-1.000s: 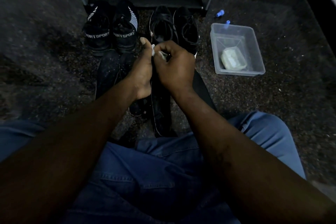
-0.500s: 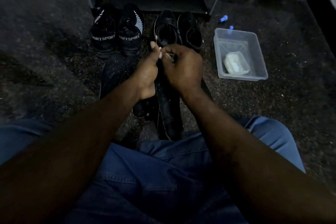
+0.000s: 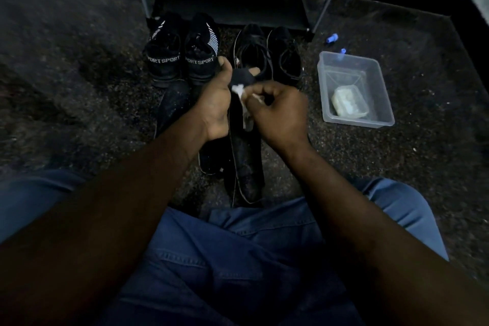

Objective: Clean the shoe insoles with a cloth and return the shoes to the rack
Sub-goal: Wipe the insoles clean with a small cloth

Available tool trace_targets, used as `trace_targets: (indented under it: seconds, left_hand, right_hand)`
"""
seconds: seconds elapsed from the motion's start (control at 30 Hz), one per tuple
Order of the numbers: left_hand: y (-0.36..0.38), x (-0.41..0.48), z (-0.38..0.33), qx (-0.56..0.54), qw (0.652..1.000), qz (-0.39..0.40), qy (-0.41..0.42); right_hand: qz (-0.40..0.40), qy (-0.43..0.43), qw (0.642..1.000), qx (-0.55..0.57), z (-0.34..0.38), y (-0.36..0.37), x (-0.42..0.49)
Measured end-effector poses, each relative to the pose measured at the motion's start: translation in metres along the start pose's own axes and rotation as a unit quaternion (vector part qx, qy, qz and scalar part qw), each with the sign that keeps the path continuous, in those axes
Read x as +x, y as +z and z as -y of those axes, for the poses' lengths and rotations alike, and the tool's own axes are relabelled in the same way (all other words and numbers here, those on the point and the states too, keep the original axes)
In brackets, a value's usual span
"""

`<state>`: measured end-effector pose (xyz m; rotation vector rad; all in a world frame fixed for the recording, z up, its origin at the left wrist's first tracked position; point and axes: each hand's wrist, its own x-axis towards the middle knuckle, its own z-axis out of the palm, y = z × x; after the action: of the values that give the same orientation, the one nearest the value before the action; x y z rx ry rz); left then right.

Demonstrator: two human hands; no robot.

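Between hands: insole (image 3: pixel 246 145) clasped by left hand (image 3: pixel 215 103); right hand (image 3: pixel 280 111) pinching cloth (image 3: pixel 238 90).

"SPORT" is printed in white across the heels of both black sneakers (image 3: pixel 182 50).

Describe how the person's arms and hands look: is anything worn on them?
Both forearms are bare up to the picture's edge, with no sleeves in view. The left hand and the right hand wear no gloves, and I see no watch, bracelet or ring, though the light is dim. Blue denim trousers cover the legs below.
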<state>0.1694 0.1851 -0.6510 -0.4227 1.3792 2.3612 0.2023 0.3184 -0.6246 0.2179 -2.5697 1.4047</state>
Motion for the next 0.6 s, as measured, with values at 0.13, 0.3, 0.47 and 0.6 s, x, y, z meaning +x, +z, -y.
trace_targets:
  seconds: [0.13, 0.3, 0.47, 0.6]
  left_hand:
    - [0.002, -0.005, 0.000, 0.002, 1.000, 0.018, -0.012]
    - [0.001, -0.005, -0.006, -0.058, 0.998, 0.015, 0.015]
    - [0.000, -0.003, -0.008, -0.049, 0.998, 0.045, 0.013]
    - [0.000, -0.006, -0.007, -0.040, 0.996, 0.084, 0.006]
  right_hand:
    - [-0.035, -0.016, 0.998, -0.040, 0.014, 0.016, 0.007]
    - [0.024, -0.105, 0.988, -0.114, 0.008, 0.019, -0.021]
    - [0.035, -0.069, 0.995, -0.057, -0.003, -0.006, -0.012]
    - [-0.054, -0.019, 0.996, -0.062, -0.004, -0.014, 0.017]
